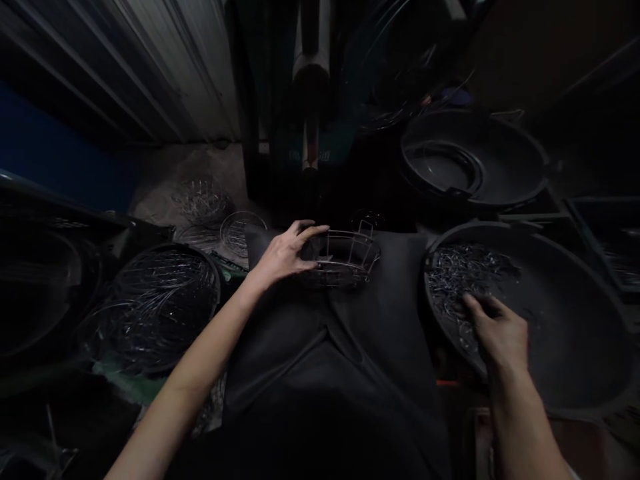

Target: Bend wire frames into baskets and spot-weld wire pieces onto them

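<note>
A round wire basket frame (345, 263) rests over the dark apron (320, 347) at the centre. My left hand (290, 252) grips its left side, thumb below and fingers above. At the right, my right hand (497, 327) reaches into a wide dark basin (575, 320), its thumb and fingers at a heap of small bent metal pieces (457, 273). The fingers curl towards the pieces, but what lies between them is too dark to make out.
A bucket of thin wires (165, 300) stands at the left. Finished-looking wire baskets (200, 200) lie on the floor behind it. Another basin (510, 160) holds wire coils at the back right. A machine with a vertical shaft (311, 87) rises ahead.
</note>
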`<state>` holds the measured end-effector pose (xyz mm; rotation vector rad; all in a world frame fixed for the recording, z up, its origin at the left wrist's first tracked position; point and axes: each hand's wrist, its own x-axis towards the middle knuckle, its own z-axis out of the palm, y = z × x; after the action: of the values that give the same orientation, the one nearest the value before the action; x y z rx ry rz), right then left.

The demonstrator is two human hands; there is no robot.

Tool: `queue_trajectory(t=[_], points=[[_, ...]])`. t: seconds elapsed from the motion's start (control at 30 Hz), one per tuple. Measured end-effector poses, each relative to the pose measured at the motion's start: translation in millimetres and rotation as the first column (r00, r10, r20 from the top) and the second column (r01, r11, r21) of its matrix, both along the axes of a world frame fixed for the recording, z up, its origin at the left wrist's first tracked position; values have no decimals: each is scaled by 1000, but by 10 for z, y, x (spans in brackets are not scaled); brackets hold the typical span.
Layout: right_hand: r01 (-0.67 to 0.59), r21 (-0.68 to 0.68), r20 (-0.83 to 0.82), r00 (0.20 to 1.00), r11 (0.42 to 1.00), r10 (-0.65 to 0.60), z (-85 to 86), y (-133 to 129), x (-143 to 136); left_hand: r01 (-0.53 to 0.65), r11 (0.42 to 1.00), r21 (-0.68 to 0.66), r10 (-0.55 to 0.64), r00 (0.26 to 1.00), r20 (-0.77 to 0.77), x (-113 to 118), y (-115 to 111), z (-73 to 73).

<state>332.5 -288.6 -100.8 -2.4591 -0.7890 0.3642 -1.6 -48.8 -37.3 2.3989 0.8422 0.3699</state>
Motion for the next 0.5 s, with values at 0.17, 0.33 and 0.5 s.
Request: queue_trajectory(t=[0.17,0.33,0.5], points=[[-2,219,-301,951,976,70,560,411,-637,37,999,-6,-36,998,46,45,9,-42],[-88,428,-642,671,900,371,778,890,-1185,33,999,-28,-29,991,133,20,-14,-65],[-92,567,-661,541,818,519,782,1262,-1454,-10,1000,-28,15,988,156,-32,-77,45]])
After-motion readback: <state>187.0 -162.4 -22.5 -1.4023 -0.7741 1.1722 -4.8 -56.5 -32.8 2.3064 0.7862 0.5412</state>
